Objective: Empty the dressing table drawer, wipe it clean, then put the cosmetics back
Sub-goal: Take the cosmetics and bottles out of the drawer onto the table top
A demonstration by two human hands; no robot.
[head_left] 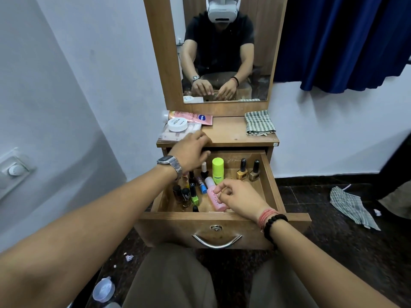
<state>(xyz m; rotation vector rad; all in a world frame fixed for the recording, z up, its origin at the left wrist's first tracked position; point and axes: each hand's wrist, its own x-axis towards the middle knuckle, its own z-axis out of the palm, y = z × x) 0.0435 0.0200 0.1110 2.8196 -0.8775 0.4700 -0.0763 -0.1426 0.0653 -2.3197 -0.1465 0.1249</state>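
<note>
just under right hand (239,197): pink bottle (215,200)

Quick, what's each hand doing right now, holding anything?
Left hand: open, fingers spread above the drawer, holding nothing.
Right hand: fingers closing on the pink bottle.

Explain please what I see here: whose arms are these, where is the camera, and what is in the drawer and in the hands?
There is no machine: a person wears the camera on the head, so it looks down at both arms. The mirror shows this person reflected. The open drawer holds upright small bottles and a yellow-green bottle. The right hand closes its grip on a pink bottle lying in the drawer. The left hand hovers above the drawer's back, seemingly holding nothing. On the tabletop lie a white jar, a pink tube and a folded checked cloth.
</note>
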